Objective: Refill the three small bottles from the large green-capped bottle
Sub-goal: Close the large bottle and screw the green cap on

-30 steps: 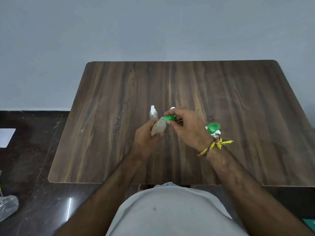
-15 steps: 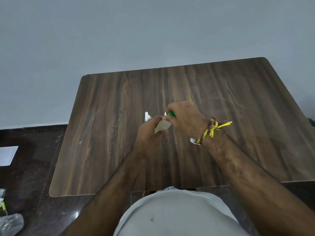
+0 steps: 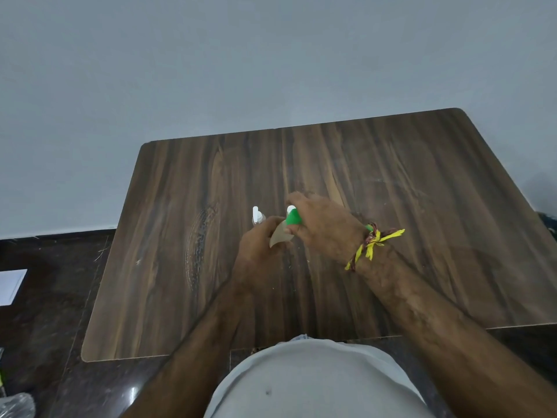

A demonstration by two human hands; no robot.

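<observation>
We hold a small bottle point(image 3: 278, 236) tilted above the worktop point(image 3: 422, 206), left hand point(image 3: 260, 236) gripping its body, right hand point(image 3: 322, 224) fingers pinching its green cap point(image 3: 293, 219). A white-topped bottle point(image 3: 257, 217) stands just beyond our left hand.

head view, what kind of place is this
Probably a plain room at home or in an office, not a workshop: a wood-grain table against a bare grey wall, on a dark polished stone floor.

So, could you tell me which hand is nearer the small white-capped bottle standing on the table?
Left. The left hand sits just beside the white-capped bottle; the right hand is farther right.
</observation>
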